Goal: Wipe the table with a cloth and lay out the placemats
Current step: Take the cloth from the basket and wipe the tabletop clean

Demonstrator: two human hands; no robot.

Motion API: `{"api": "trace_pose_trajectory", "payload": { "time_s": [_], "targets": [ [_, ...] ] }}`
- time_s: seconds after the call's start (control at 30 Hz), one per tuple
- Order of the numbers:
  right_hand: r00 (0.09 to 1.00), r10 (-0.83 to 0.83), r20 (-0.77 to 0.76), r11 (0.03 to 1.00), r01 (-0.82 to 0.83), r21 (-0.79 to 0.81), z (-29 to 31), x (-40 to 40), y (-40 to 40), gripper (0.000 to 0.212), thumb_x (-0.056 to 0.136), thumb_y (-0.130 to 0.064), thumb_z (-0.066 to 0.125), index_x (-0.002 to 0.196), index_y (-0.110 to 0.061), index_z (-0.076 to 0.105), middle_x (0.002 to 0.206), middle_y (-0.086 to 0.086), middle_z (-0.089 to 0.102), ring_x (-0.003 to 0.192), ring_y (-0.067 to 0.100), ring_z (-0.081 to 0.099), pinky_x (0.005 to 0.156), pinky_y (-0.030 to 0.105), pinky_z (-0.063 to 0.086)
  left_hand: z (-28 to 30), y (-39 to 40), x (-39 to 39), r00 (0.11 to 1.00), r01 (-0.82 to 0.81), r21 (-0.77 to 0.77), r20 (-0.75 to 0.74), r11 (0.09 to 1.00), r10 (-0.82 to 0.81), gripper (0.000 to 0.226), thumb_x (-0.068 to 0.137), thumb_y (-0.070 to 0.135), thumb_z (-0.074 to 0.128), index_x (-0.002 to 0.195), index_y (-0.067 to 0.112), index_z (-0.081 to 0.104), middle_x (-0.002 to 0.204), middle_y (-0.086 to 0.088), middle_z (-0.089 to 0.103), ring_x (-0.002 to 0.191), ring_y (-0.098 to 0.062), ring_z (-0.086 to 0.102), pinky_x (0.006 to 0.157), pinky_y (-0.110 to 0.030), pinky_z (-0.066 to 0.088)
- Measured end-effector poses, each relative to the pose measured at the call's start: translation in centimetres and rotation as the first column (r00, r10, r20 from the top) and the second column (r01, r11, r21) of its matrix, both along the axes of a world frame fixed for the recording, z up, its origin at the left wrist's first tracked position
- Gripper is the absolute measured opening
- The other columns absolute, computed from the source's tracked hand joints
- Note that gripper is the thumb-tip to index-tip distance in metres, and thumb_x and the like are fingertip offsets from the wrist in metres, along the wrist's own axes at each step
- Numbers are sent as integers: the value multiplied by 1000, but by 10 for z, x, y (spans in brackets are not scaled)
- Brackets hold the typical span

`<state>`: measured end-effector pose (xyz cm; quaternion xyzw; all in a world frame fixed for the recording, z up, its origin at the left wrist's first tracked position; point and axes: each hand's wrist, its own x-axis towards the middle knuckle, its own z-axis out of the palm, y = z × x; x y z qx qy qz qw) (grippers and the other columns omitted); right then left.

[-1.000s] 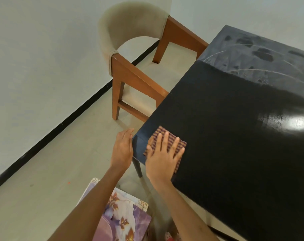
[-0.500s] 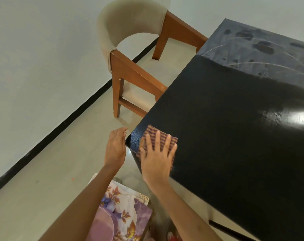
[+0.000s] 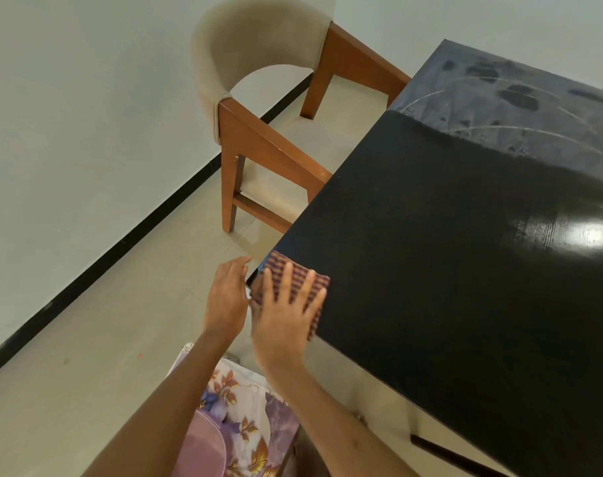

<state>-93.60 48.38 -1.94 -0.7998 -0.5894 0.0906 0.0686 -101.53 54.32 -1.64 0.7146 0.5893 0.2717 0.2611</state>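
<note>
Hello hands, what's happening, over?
Right hand flat on striped cloth at table corner. Left hand open beside corner. Nothing blocking.

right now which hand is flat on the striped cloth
The right hand: its spread fingers press the striped cloth onto the corner of the black table. The left hand sits beside that corner, off the cloth.

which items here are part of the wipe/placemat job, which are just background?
Job:
- striped cloth, pressed flat by right hand at the table corner
- black table, far end dusty
- left hand, at the table corner edge
- floral placemats, possibly; below the arms

Background:
- wooden chair
- wall and black skirting
</note>
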Motion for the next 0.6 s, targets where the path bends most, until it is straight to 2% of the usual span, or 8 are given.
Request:
{"api": "trace_pose_trajectory", "payload": {
  "time_s": [0.07,0.13,0.27,0.33,0.4,0.5,0.6],
  "targets": [
    [993,118,30,990,-115,-75,0,-9,20,81,93,-51,50,154,-30,2,162,12,-2,143,49,-11,111,68,-2,-2,-1,-3,1000,-7,-14,-4,1000,7,40,102,28,29,128,11,53,124,-11,57,107,-12,50,93,-27,41],
    [980,189,59,974,-180,-135,-3,-8,27,84,93,-48,53,153,-31,-4,162,11,-7,144,48,-13,111,67,-3,-2,-4,-7,1000,-3,18,-14,1000,3,44,101,33,26,127,10,52,122,-11,57,104,-8,46,89,-22,39],
    [966,254,58,963,-246,-113,-7,12,9,74,96,-40,52,153,-34,5,163,9,6,146,45,2,115,65,4,-1,-2,-9,998,-8,113,-59,994,15,39,100,27,30,122,6,55,117,-13,59,106,-20,50,85,-26,39],
    [972,224,74,973,-219,-70,-7,27,-13,76,89,-35,64,152,-32,21,158,10,27,143,45,20,113,65,17,1,0,-2,996,24,130,-84,991,-13,40,99,27,30,121,6,55,116,-13,59,107,-22,49,86,-29,42],
    [979,183,88,983,-180,-42,-7,43,-39,79,81,-31,72,148,-31,31,152,10,39,137,44,34,108,65,30,4,0,10,995,68,141,-80,988,-57,40,100,28,29,118,5,56,114,-13,59,107,-22,48,87,-27,37],
    [983,158,93,987,-155,-43,-6,71,-80,82,79,-28,74,148,-31,30,152,9,39,136,41,38,105,65,33,9,-4,35,991,128,156,-50,980,-121,40,101,30,29,117,6,57,112,-11,60,103,-18,46,88,-24,32],
    [991,94,93,994,-88,-70,-4,99,-119,90,72,-27,81,148,-31,33,151,8,41,135,40,40,103,64,37,13,-9,66,982,189,161,-5,969,-191,37,102,30,35,119,5,57,114,-11,61,108,-21,50,92,-28,37]
  ]
}}
